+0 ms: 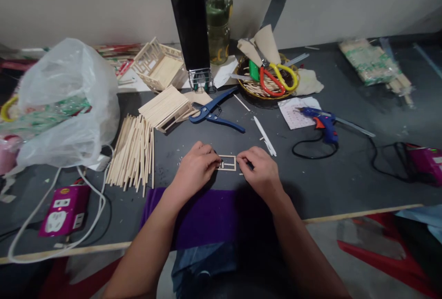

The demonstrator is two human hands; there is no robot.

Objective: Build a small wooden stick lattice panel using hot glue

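A small rectangular frame of thin wooden sticks [235,163], with short pieces set inside it, lies on the dark table between my hands. My left hand [197,165] is closed over its left end, with thumb and fingers pinched together there and hiding that end. At the right end, the bent fingers of my right hand [259,169] pinch at the edge; the exact grip is partly hidden. Just beyond my right hand rests a white pen [263,133]. A pile of wooden sticks [133,152] lies left of my left hand. A blue-handled cutter [216,114] lies behind the frame.
A blue glue gun [326,126] with its cord lies at right. Behind stand a phone [190,27], a bottle [218,27], a basket [267,91] with scissors, and stick-built pieces [164,106]. At left are a plastic bag [69,106] and a purple power box [65,209].
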